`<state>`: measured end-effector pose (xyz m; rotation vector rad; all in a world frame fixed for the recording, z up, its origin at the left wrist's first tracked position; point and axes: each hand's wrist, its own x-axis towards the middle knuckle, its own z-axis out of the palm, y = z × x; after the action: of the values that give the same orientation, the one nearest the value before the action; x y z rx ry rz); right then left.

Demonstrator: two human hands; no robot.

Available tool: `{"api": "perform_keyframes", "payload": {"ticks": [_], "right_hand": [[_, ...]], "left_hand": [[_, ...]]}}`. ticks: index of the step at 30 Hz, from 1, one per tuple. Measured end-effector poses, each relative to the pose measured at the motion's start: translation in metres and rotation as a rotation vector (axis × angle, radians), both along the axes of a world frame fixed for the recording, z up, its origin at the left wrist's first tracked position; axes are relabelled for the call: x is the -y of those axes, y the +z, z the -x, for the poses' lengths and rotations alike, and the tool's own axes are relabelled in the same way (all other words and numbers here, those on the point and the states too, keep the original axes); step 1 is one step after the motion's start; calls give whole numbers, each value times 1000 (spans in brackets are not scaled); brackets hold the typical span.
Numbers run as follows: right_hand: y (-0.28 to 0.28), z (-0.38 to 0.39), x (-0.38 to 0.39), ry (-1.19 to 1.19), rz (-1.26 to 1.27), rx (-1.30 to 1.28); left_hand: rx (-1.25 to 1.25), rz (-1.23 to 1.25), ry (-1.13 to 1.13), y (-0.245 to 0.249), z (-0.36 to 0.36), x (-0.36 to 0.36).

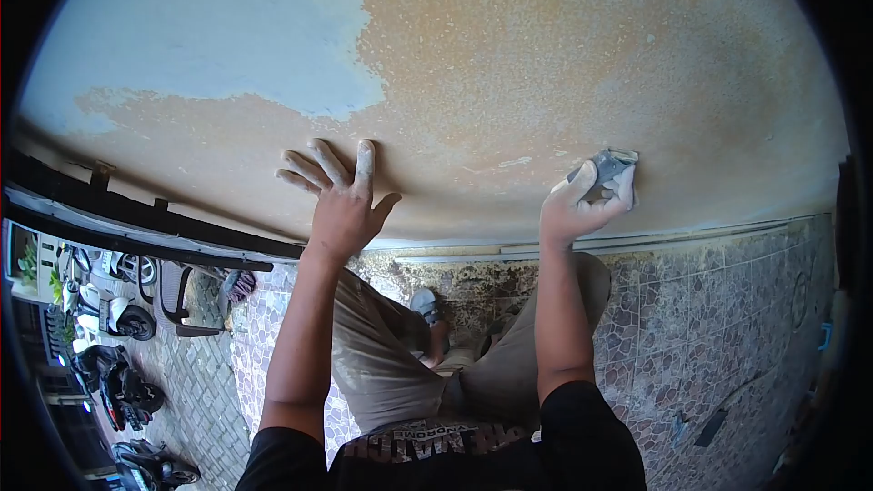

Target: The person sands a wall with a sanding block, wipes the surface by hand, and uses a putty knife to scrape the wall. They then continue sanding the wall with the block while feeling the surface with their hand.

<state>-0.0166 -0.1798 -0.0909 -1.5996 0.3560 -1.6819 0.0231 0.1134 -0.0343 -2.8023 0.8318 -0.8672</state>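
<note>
My left hand (339, 205) rests on the wall (491, 73) with fingers spread and whitish dust on them. It holds nothing. Further right, my right hand (582, 205) is closed around a piece of dark grey folded sandpaper (607, 168), pressed against the wall's lower part. The wall surface is mottled tan with pale specks. A smooth light blue patch of paint (227, 27) with a ragged edge covers the upper left.
Patterned stone tiles (673, 318) cover the floor below the wall. A dark flat object (712, 427) lies at the lower right. A dark chair (177, 300) and several motorbikes (114, 386) stand on the left. A dark rail (136, 209) runs along the wall's left edge.
</note>
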Motion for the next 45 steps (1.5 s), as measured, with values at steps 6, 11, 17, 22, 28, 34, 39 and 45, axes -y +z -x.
{"api": "perform_keyframes", "payload": {"ticks": [6,11,17,22,28,34,39,45], "right_hand": [[-38,7,-63,190,662,-156],[15,-1,0,54,-54,76],[-51,2,-48,34,313,-75],[-22,0,-27,162,144,51],[-37,-12,-16,-41,40,48],[-35,5,-30,65,562,-122],[1,8,10,-26,-126,-15],[-30,9,-62,177,531,-165]], "left_hand": [[10,-8,8,4,3,6],[-128,122,-29,-3,0,0],[-81,89,4,-5,3,7],[-110,30,59,1,6,9],[-109,53,69,1,6,13],[-102,0,58,3,4,7],[-164,129,9,-4,5,14],[-178,142,-10,-12,6,15]]}}
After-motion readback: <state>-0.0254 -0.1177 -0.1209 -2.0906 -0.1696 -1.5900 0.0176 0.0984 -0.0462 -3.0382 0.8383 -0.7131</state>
